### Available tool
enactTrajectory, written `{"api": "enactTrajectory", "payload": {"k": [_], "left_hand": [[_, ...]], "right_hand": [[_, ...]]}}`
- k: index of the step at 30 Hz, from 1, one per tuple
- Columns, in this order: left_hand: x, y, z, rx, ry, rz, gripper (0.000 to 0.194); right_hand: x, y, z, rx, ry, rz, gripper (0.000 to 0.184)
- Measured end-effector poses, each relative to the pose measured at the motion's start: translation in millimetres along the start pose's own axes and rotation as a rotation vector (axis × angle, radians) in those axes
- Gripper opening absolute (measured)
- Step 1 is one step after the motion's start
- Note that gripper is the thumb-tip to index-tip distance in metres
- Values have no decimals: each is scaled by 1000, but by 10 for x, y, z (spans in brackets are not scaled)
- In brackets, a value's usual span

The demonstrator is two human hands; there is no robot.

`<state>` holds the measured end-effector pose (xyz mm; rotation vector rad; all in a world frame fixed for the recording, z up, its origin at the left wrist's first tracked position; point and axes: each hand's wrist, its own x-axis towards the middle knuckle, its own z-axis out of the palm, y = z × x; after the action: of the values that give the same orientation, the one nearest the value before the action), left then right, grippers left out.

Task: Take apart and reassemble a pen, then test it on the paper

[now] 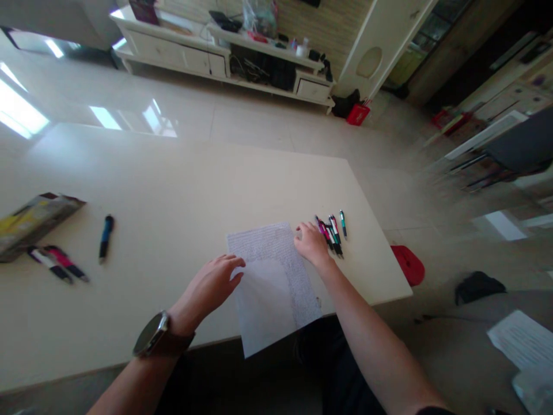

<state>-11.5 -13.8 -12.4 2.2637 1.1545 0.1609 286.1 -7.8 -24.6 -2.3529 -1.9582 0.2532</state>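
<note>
A sheet covered in dense small writing (pixel 263 242) lies on the white table near its front edge, with a blank white sheet (pixel 265 311) over its lower left part. The blank sheet's lower corner hangs past the table edge. At the left edge of the papers is my left hand (pixel 218 282), thumb and fingers apart, holding nothing. My right hand (pixel 311 243) is by the upper right corner of the written sheet, its fingers loosely bent and apart. Right beside it lies a cluster of several pens (pixel 332 236), with a green pen (pixel 343 223) slightly apart.
On the left of the table (pixel 181 190) are a blue pen (pixel 106 237), a pink pen (pixel 64 262), a white pen (pixel 49 264) and a grey-yellow box (pixel 34 222). Across the floor stands a white TV cabinet (pixel 173 52). A red stool (pixel 406 265) is beyond the right edge.
</note>
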Motion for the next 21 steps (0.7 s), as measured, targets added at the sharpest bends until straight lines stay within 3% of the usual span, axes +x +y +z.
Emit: {"api": "enactTrajectory", "payload": {"k": [5,7,10,14,17,21], "left_hand": [[-102,99,6,45,-61,17,21],[-114,130,21,70,-82,78,28],[-99,72,-31,92,-49,42,38],[-154,-309,-293,152,176,-252,40],[-308,-763,-493,209,240,-575,46],[-520,-1281,-603,293,276,-839,59]], "right_hand": [[-131,-392,111,65,-13,-149,18],[-188,-508,120,88,-9,-207,15],[-251,-622,113,108,-59,-282,16],[-247,-657,100,68,-73,-327,17],[-196,-651,89,105,-2,-310,17],[-172,-688,56,200,42,-304,13]]}}
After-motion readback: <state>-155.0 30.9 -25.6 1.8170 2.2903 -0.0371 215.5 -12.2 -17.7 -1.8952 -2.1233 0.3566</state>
